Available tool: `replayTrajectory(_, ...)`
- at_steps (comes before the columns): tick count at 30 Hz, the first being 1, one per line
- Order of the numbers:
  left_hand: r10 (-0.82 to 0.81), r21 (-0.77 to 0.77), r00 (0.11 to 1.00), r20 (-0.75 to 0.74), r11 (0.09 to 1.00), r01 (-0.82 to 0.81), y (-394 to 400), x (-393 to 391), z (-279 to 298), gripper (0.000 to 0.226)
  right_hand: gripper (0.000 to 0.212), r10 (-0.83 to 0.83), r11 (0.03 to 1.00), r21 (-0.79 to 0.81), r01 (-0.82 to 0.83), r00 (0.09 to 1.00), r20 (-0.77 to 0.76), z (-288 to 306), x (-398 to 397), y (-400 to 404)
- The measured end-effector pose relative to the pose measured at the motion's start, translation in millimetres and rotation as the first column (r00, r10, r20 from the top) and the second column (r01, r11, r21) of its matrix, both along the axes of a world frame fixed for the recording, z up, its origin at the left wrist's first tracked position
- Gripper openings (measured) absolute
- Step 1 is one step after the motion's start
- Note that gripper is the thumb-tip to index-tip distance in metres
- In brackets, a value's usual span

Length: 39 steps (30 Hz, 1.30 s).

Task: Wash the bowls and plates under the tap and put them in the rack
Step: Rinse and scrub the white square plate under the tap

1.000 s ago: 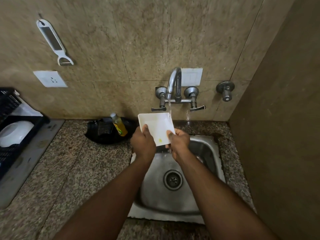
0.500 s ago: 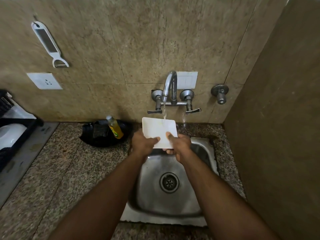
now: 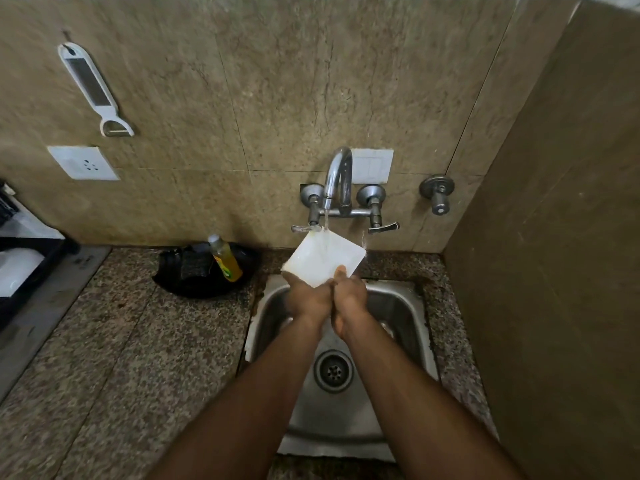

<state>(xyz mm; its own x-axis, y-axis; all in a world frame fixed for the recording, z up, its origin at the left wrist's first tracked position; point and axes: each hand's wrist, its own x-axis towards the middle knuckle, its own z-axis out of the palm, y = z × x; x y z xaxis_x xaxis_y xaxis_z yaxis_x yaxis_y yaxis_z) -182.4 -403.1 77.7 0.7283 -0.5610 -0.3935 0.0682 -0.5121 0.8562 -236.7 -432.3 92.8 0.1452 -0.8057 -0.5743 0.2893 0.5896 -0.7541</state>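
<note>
A white square plate is held tilted under the running tap, above the back of the steel sink. Water streams onto its upper face. My left hand grips its lower left edge, and my right hand holds the lower right edge with the thumb on top. The two hands touch each other. The black rack sits at the far left edge, with a white dish in it.
A black dish with a scrubber and a yellow soap bottle lies left of the sink on the granite counter. A peeler hangs on the tiled wall. A brown side wall closes in on the right.
The plate has turned from flat-edged to corner-up under the stream, and my hands have come together beneath it. The camera view shifted slightly.
</note>
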Motion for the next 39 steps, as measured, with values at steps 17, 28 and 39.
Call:
replayTrajectory(17,0.038,-0.026,0.997,0.064,0.999,-0.036,-22,-2,-3,0.029,0.050,-0.225,0.971,-0.086,0.223,0.974,-0.015,8,-11,29)
replayTrajectory(28,-0.475,0.079,0.866,0.155,0.880,0.468,-13,-19,-23,0.084,0.035,-0.243,0.965,-0.103,0.241,0.970,-0.010,12,-23,14)
replayTrajectory(39,-0.383,-0.061,0.923,-0.035,0.923,0.380,-3,-10,-10,0.074,0.018,-0.257,0.966,-0.035,0.256,0.965,-0.043,0,-23,28)
